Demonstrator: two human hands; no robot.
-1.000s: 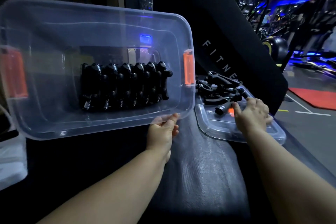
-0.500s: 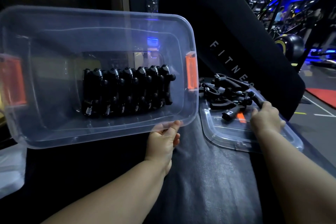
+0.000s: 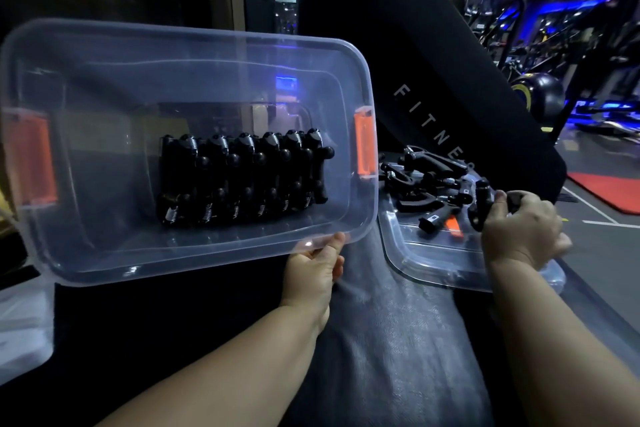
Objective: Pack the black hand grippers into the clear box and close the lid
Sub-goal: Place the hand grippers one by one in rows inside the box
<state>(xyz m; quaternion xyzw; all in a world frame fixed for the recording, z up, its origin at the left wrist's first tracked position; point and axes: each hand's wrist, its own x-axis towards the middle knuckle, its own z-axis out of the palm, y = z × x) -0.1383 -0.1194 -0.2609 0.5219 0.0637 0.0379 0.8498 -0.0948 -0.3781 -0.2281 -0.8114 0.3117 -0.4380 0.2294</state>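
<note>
Black hand grippers (image 3: 242,180) stand in a neat row inside the clear box (image 3: 104,253). The box is tipped up so its open side faces us. More loose grippers (image 3: 426,180) lie in a heap on the clear lid (image 3: 433,263), which lies flat just to the right of the box. White letters on the big black pad (image 3: 381,28) behind them read "F I T N E"; the rest is hidden by the heap. One loose gripper has a small white mark, too small to read. The left hand (image 3: 317,270) holds the near rim of the box by its right corner, thumb on the rim and fingers curled below. The right hand (image 3: 519,229) is curled tight around one gripper (image 3: 479,208) at the right side of the heap, over the lid. Orange clips (image 3: 364,146) sit on both short ends of the box. Gray cloth (image 3: 398,340) lies under the arms. A red mat (image 3: 609,194) is far off on the floor.
</note>
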